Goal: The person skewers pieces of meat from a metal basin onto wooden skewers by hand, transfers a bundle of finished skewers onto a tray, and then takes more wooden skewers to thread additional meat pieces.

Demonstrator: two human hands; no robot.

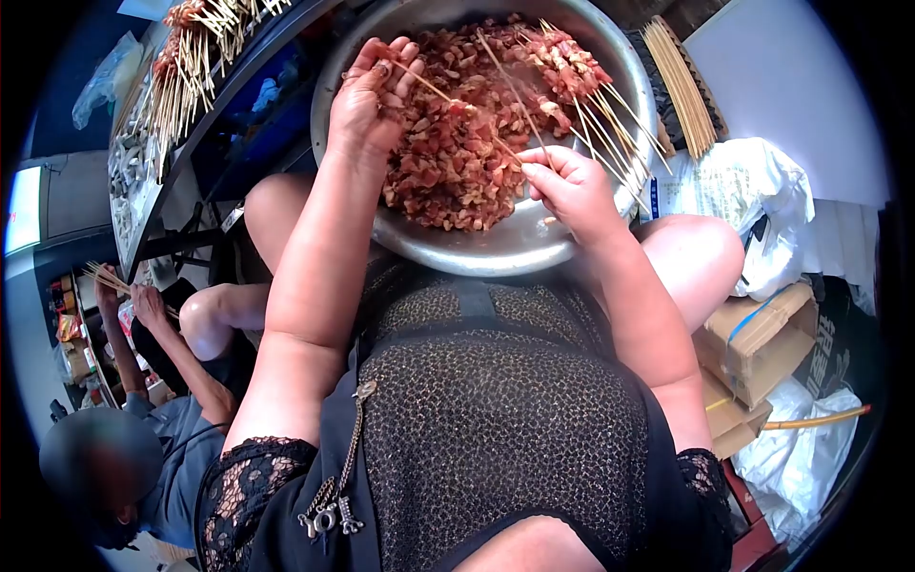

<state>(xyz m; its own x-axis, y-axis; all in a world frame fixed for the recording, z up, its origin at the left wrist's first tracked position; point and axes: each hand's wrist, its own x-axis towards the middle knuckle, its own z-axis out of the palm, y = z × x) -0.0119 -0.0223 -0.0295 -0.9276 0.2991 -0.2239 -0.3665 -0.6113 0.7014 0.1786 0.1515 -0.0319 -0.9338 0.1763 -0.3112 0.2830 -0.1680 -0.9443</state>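
Metal basin (515, 261) is sitting in front, holding raw meat (443, 181). Right hand (570, 191) is pinching a skewer (508, 151) over the meat; left hand (367, 107) is curling its fingers, grip hard to tell. Bench (143, 205) at left is carrying loaded skewers (186, 91), cut off up top. Cardboard box (762, 348) is standing right.

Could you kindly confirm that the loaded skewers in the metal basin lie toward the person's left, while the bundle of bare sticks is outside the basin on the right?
Not quite: in the head view, the loaded skewers in the metal basin lie toward the person's right. The bundle of bare sticks is indeed outside it on the right.
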